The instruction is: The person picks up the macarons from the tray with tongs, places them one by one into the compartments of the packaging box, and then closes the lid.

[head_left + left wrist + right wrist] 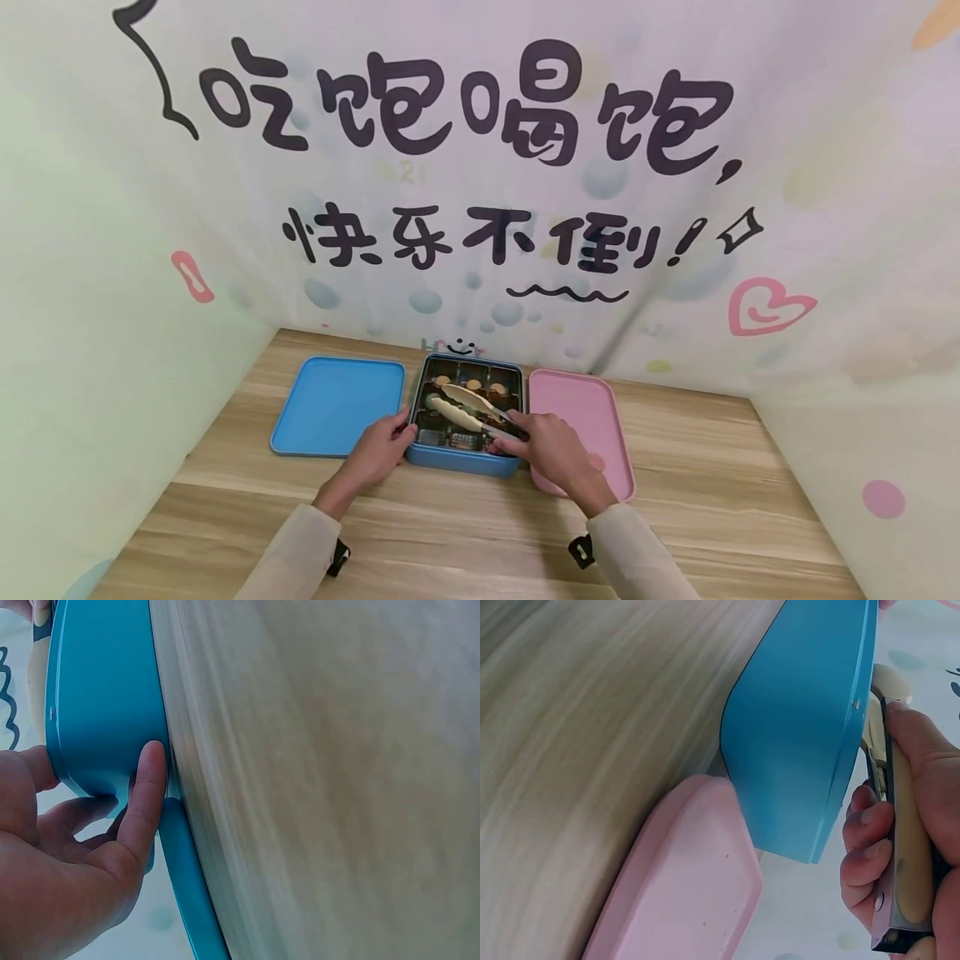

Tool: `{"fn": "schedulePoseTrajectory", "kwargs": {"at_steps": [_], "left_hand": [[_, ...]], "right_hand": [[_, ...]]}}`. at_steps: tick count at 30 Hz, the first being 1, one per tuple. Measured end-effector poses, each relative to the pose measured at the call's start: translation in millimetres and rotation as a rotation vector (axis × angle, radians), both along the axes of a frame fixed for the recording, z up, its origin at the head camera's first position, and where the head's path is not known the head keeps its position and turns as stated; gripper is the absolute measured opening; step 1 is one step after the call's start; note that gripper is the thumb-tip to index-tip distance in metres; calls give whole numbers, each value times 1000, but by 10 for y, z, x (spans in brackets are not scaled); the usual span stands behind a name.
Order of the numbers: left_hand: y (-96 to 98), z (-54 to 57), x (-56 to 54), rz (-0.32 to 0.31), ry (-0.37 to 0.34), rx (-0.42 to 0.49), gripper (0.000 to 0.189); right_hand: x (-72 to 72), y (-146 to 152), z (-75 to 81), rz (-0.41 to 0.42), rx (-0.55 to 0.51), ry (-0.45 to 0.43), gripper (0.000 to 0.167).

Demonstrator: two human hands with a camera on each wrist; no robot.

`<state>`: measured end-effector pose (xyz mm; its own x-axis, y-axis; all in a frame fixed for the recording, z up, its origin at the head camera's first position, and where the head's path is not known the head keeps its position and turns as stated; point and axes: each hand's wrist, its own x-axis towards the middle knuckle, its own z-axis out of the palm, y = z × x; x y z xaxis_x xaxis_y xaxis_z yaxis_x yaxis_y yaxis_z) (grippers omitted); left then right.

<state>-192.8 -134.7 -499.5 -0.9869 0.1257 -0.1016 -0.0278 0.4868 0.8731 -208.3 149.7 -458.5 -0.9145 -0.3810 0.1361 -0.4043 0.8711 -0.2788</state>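
Note:
A blue square box [461, 460] stands with its inside divided into dark compartments; small round tan pieces [472, 385] show in its far part. My left hand [380, 447] holds the box's near left corner. In the left wrist view, the thumb is at the rim and a finger [144, 802] lies along the side wall. My right hand [551, 450] grips a pair of tongs [459, 412] with cream-coloured tips, which reach left over the compartments. Seen from the right wrist, the fingers wrap the tongs' handle [913, 847]. The tips hide part of the box's contents.
A flat blue lid [341, 404] lies on the wooden table [480, 533] left of the box. Close by on the right is a pink lid [573, 408], partly under my right forearm. A printed wall sheet [480, 183] rises behind the table.

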Motion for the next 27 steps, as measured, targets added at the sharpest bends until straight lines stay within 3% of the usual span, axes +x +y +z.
{"fn": "schedulePoseTrajectory", "kwargs": {"at_steps": [15, 27], "left_hand": [[-6, 5, 9, 3, 5, 8, 56], [-5, -8, -6, -1, -14, -2, 56]], "right_hand": [[13, 49, -1, 0, -10, 11, 53], [1, 507, -8, 76, -59, 115, 46]]}}
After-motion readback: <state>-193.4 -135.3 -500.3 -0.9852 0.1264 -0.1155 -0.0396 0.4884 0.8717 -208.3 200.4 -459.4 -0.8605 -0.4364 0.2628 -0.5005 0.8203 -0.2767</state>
